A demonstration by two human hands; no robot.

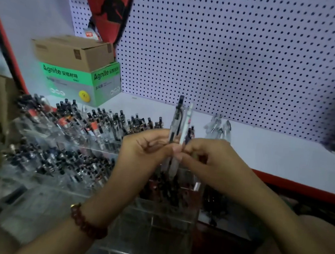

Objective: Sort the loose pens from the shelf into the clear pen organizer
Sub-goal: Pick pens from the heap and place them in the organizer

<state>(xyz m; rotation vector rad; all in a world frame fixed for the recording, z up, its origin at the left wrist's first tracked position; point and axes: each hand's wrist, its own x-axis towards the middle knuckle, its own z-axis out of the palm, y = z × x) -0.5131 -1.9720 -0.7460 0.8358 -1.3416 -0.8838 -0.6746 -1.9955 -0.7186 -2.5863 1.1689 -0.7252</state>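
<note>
Together, left hand and right hand pinching upright pens, above clear organizer.

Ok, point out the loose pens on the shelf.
Head view, right of centre: loose pens lie on the white shelf below the pegboard, just right of the held pens.

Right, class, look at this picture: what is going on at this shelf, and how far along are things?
A person holds a bunch of pens upright, with the left hand and the right hand both pinching it above the clear pen organizer. The organizer's compartments already hold many pens. A small cluster of loose pens lies on the white shelf behind, not yet sorted.
</note>
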